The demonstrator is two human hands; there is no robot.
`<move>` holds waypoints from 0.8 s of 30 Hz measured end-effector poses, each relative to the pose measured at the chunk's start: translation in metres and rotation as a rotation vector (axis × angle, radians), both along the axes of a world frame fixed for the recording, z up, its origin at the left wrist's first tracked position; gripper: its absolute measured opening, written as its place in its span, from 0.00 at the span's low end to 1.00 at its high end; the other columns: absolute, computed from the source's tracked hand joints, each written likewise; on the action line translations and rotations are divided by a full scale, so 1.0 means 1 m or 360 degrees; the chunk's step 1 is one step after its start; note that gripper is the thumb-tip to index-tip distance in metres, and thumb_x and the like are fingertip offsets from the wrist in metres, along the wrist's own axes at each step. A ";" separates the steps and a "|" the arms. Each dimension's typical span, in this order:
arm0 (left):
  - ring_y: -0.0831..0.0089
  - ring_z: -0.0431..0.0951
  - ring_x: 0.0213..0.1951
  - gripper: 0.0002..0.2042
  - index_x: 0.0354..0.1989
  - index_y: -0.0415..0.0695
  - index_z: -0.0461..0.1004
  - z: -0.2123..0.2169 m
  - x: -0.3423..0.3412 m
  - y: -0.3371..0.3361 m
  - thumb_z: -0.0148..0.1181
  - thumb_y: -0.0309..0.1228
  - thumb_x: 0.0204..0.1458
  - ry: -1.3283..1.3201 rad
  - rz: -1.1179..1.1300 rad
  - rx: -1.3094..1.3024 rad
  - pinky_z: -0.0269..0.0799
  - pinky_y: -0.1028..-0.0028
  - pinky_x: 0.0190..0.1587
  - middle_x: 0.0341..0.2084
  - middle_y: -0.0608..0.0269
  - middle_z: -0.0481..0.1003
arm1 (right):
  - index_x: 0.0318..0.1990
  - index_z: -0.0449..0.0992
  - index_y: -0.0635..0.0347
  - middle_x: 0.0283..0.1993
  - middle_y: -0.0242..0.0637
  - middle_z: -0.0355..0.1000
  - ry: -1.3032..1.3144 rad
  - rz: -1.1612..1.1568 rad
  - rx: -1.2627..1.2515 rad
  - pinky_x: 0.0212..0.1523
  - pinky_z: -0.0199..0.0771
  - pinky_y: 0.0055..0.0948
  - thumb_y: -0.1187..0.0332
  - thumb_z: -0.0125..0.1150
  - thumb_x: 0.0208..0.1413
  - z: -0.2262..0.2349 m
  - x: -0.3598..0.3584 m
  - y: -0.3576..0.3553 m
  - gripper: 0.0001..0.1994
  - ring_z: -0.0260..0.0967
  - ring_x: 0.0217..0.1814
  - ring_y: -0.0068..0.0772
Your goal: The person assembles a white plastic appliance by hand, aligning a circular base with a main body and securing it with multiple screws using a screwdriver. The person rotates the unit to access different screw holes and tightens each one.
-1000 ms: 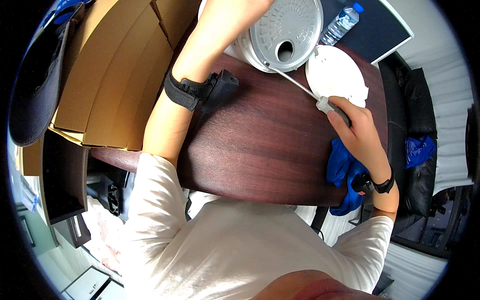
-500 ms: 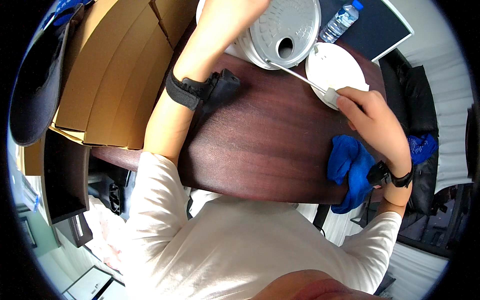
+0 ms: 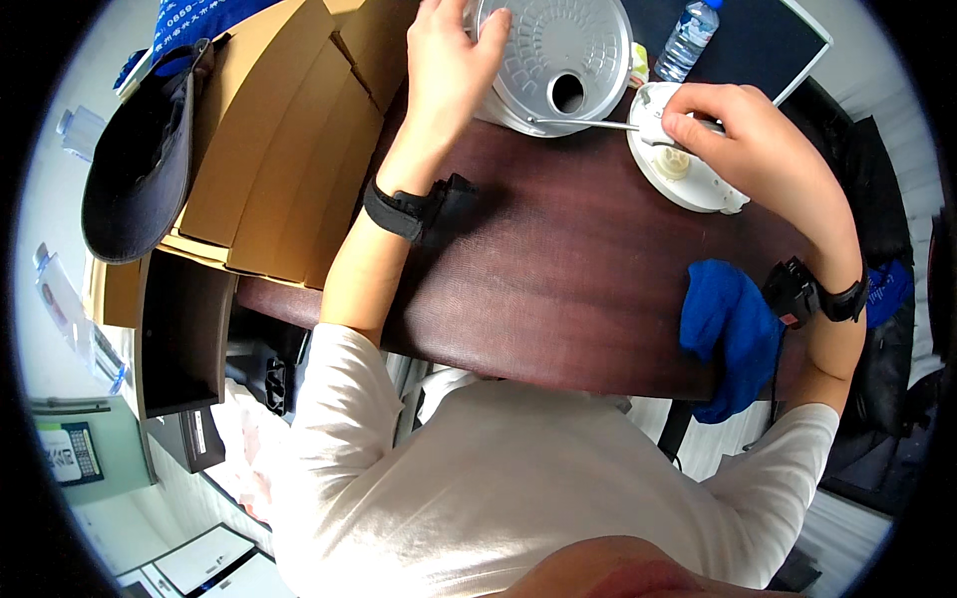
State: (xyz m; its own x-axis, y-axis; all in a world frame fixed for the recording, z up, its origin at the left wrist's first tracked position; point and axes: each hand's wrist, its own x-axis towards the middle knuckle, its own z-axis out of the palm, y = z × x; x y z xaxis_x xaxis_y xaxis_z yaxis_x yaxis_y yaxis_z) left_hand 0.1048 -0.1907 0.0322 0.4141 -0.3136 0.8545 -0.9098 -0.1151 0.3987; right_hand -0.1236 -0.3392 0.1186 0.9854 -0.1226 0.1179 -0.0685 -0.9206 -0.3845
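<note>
At the table's far side, a round white housing with a ribbed grey inside [image 3: 528,65] lies tilted with its round hole facing me. My left hand [image 3: 454,65] grips its left rim, thumb on the near side, other fingertips partly cut off by the picture's edge. A thin metal rod [image 3: 588,125] runs from the housing's lower rim to my right hand [image 3: 733,125]. My right fingers are closed around the rod's whitish grip [image 3: 653,130]. Below that hand sits a white round plate [image 3: 703,194] with a cream round fitting [image 3: 673,162].
A bottle with a blue cap [image 3: 688,40] stands behind the plate. A blue cloth [image 3: 728,329] hangs over the right front edge of the dark brown table [image 3: 528,299]. Cardboard boxes [image 3: 289,149] and a dark cap [image 3: 140,179] are on the left.
My right hand has moved up and right with the rod's grip, now over the white plate. My left hand has come lower at the housing's rim. The rod lies more level.
</note>
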 end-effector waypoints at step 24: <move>0.51 0.79 0.47 0.18 0.52 0.36 0.75 0.012 -0.009 -0.024 0.56 0.28 0.53 0.0208 0.0112 -0.0229 0.75 0.64 0.50 0.44 0.42 0.77 | 0.35 0.72 0.63 0.24 0.43 0.71 -0.0303 0.0119 -0.0073 0.24 0.69 0.32 0.70 0.64 0.53 -0.026 -0.005 0.003 0.08 0.71 0.22 0.36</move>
State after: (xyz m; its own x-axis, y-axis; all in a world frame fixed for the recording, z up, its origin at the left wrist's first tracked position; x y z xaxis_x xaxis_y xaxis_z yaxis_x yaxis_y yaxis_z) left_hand 0.0958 -0.2143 0.0442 0.5408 -0.1587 0.8260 -0.8411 -0.1102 0.5295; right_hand -0.1282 -0.3359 0.0928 0.9509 -0.0402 0.3068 0.0705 -0.9373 -0.3413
